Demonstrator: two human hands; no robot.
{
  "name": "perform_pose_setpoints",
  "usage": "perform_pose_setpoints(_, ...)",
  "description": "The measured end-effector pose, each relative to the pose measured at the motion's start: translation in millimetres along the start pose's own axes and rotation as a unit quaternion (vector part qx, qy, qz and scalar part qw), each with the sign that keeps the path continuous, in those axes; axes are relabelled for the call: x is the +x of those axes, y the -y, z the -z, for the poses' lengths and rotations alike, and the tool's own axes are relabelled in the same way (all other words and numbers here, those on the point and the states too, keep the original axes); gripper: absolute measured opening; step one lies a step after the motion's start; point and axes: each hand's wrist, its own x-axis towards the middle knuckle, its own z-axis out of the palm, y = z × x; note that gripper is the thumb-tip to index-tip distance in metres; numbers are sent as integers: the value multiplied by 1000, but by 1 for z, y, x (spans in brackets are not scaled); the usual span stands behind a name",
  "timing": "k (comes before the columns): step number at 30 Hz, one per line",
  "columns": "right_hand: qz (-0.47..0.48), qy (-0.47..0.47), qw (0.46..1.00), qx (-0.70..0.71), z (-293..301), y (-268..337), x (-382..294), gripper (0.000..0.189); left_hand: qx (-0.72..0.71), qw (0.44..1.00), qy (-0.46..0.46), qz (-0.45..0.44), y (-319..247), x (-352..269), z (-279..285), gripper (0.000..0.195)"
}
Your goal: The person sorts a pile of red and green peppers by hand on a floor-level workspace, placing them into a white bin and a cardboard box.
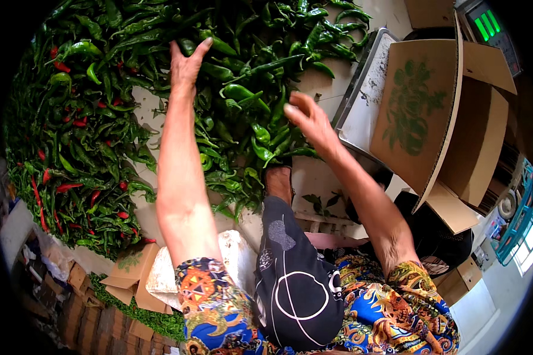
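Observation:
A large heap of long green peppers (248, 62) covers the tiled floor before me. My left hand (185, 66) reaches into its far part, thumb and fingers spread around a dark green pepper (187, 47). Its fingertips are partly hidden among the peppers, so I cannot tell whether they have closed. At the heap's right side, my right hand (313, 120) hovers with half-curled fingers, thumb and forefinger apart and nothing between them. Glossy green peppers (262, 133) lie just left of it. My foot (279, 181) rests against the heap's near edge.
To the right, an open cardboard box (415, 111) with a printed plant picture stands on a metal tray (359, 111) beside a lit display (487, 25). Another heap of peppers with red ones (80, 168) lies left. Near me are a white block (237, 253) and a small carton (135, 275).

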Motion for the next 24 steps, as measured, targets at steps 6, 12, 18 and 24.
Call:
perform_pose_setpoints(6, -139, -16, 981, 132, -7, 30, 79, 105, -35, 992, 113, -45, 13, -20, -24, 78)
perform_pose_setpoints(12, -130, 61, 977, 159, -19, 57, 83, 110, -23, 978, 163, -125, 24, -48, -13, 66)
perform_pose_setpoints(18, -103, 182, 960, 185, -3, 71, 38, 79, 33, 959, 153, -238, -23, -123, 12, 60)
perform_pose_setpoints(24, 67, 197, 977, 42, 1, 41, -35, 62, 130, 934, 183, -278, -17, -211, 40, 58)
